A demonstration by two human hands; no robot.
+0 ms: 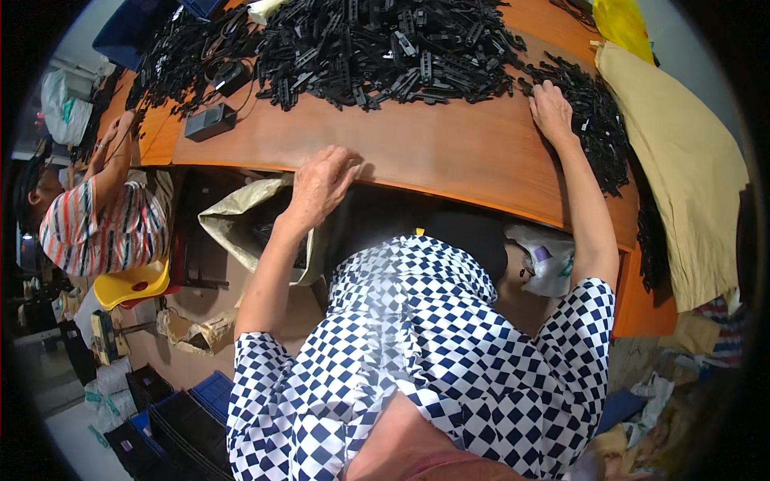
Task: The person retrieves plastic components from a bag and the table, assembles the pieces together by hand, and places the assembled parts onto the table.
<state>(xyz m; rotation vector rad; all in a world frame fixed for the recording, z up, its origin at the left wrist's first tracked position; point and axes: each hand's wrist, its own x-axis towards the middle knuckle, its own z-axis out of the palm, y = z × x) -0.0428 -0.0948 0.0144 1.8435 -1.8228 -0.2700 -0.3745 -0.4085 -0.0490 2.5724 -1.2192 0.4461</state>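
Note:
My left hand is at the front edge of the brown wooden table, over the mouth of a pale woven sack. Its fingers are curled together, and what they hold, if anything, is hidden. Farther off to the right, my right hand reaches over the tabletop. Bent fingertips there touch the edge of a smaller pile of thin black plastic pieces; anything in them is too small to make out. A large heap of black slotted plastic parts covers the far middle of the table.
A black box-shaped device with a cord sits left of the heap. At the left, a person in a striped shirt works by a yellow stool. Tan cloth hangs over the right side; a plastic bag is below the table.

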